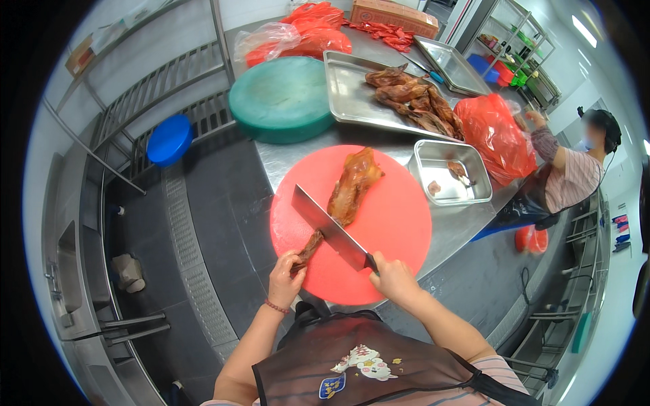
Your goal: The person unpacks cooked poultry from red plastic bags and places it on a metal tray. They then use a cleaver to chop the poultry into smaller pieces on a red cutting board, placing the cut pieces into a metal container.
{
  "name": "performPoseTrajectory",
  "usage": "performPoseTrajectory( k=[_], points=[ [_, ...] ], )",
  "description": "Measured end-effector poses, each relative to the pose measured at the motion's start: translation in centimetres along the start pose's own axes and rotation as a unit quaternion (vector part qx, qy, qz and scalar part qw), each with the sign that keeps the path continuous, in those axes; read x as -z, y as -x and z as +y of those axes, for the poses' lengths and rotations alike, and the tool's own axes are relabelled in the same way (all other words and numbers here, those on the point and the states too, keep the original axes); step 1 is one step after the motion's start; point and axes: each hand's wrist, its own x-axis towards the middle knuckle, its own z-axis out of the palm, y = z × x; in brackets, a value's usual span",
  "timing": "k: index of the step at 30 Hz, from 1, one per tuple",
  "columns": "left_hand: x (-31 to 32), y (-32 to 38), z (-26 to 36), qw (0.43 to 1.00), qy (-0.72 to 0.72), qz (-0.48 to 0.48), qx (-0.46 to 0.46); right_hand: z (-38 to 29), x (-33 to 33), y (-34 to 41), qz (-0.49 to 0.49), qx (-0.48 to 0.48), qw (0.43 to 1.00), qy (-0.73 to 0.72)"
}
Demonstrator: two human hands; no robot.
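On the round red cutting board [386,243] lies the brown, glossy body of a cooked duck or similar bird [353,185]. My right hand [398,279] grips the dark handle of a wide-bladed cleaver [332,233]. Its blade slants across the board, between the bird's body and a separate dark neck-like piece [311,246]. My left hand [287,276] pinches the near end of that piece at the board's lower left. The piece's far end lies by the blade; whether they touch, I cannot tell.
Behind the board are a thick green chopping block [282,96] and a metal tray [350,96] holding several cooked birds [414,96]. A deep steel pan [452,198] with scraps stands at right. Beyond it, a co-worker [569,162] stands by a red plastic bag [492,137].
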Motion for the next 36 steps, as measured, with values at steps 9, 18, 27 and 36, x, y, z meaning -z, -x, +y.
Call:
performPoseTrajectory(
  k=[9,18,27,36],
  points=[
    [-0.4,-0.5,0.5,0.999,-0.037,-0.004,-0.04,-5.6,2.1,-0.6,0.238,0.116,0.956,-0.123],
    [1.6,-1.3,-0.7,0.998,-0.036,0.047,0.026,0.3,-0.8,1.5,-0.04,0.022,0.999,0.004],
    [-0.6,-3.5,1.4,0.995,-0.072,-0.053,-0.036,2.1,-1.2,4.3,0.139,-0.002,0.968,-0.21],
    [0.2,-8.1,2.3,0.974,-0.167,-0.153,-0.03,2.8,-1.5,4.0,0.199,-0.089,0.929,-0.299]
  ],
)
